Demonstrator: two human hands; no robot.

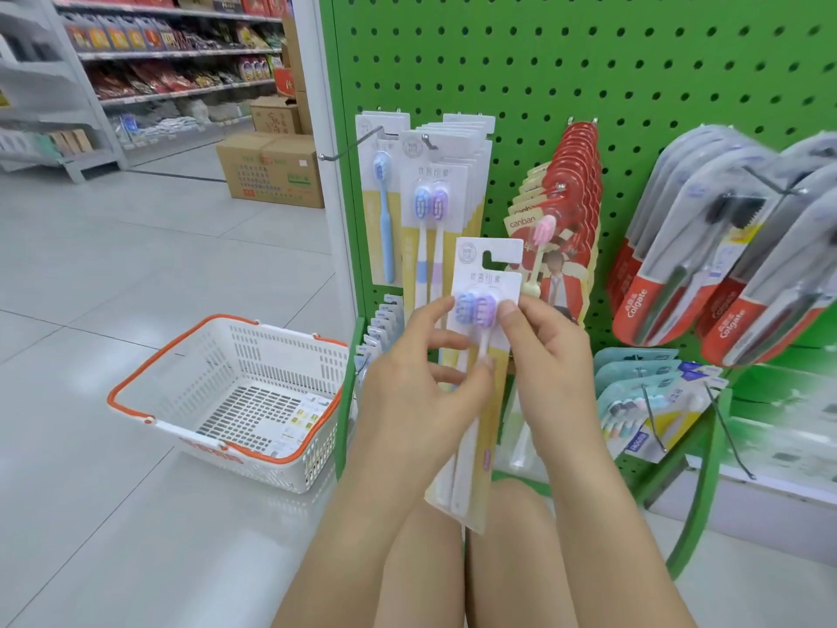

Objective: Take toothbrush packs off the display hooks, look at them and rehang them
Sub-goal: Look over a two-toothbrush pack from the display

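Observation:
I hold a white and yellow toothbrush pack (pixel 487 274) with a blue and a purple brush head upright in front of the green pegboard (pixel 589 61). My left hand (pixel 416 378) pinches its left edge and middle. My right hand (pixel 543 351) grips its right edge, thumb on the front by the brush heads. Behind it, several identical packs (pixel 446 192) hang on a hook (pixel 428 140). To their left a single blue-brush pack (pixel 382 197) hangs on a long hook (pixel 344 149).
Red Canban packs (pixel 570 197) and Colgate packs (pixel 706 265) hang to the right, with teal packs (pixel 643 401) lower down. A white shopping basket (pixel 253 392) with orange handles sits on the tiled floor at left. Cardboard boxes (pixel 271 170) and store shelves (pixel 172 52) stand beyond.

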